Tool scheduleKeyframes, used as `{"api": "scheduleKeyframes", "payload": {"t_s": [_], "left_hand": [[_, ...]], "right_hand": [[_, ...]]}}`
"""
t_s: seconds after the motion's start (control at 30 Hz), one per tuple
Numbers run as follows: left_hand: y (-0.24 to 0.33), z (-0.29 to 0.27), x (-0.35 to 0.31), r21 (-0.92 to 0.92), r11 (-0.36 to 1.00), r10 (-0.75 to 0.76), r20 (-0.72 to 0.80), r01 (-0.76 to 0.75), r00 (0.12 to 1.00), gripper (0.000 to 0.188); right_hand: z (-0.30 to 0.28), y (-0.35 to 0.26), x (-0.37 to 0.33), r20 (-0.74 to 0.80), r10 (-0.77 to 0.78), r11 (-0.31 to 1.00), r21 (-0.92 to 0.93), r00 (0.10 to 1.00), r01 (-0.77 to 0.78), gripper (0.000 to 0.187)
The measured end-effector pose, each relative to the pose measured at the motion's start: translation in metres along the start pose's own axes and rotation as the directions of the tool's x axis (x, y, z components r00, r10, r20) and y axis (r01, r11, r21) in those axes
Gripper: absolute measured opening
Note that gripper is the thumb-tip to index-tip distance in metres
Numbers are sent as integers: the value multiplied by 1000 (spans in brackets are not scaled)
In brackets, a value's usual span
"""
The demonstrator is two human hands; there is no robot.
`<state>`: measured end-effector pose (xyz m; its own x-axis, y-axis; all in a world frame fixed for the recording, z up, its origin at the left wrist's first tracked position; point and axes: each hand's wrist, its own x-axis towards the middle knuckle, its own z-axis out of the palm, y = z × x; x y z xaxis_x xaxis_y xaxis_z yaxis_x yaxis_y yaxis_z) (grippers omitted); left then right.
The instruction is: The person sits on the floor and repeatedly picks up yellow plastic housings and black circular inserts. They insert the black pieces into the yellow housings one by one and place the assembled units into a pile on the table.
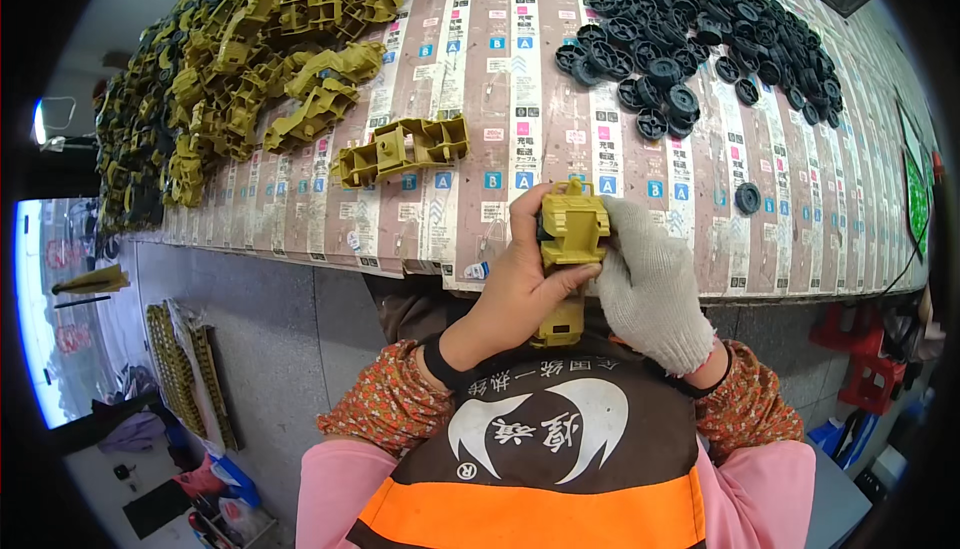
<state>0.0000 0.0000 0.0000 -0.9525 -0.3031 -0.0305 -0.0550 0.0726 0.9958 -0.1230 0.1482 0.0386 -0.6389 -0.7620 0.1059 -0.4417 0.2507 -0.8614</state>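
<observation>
Your left hand (515, 294) and gloved right hand (652, 284) pinch a yellow part (577, 234) between them at the edge of the table (470, 224). Beyond lie a frame (385, 157), black wheels (662, 73) rightward and a heap (250, 59) leftward.

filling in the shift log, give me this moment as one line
left hand: bare, holding yellow plastic part | right hand: gloved, touching same part | table: black wheels, yellow parts
</observation>
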Motion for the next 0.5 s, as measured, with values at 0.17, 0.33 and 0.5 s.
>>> {"api": "scheduleKeyframes", "payload": {"t_s": [0.17,0.33,0.5], "left_hand": [[1,-4,4,163,985,38,79,-50,996,85],[4,-7,6,140,990,-24,144,4,989,84],[4,-9,7,53,998,-28,167,20,985,85]], "right_hand": [[-10,0,3,63,50,996,-71,997,-45,26],[-20,-1,5,131,86,991,-115,988,-71,25],[-28,-26,14,321,451,787,298,833,-541,21]]}}
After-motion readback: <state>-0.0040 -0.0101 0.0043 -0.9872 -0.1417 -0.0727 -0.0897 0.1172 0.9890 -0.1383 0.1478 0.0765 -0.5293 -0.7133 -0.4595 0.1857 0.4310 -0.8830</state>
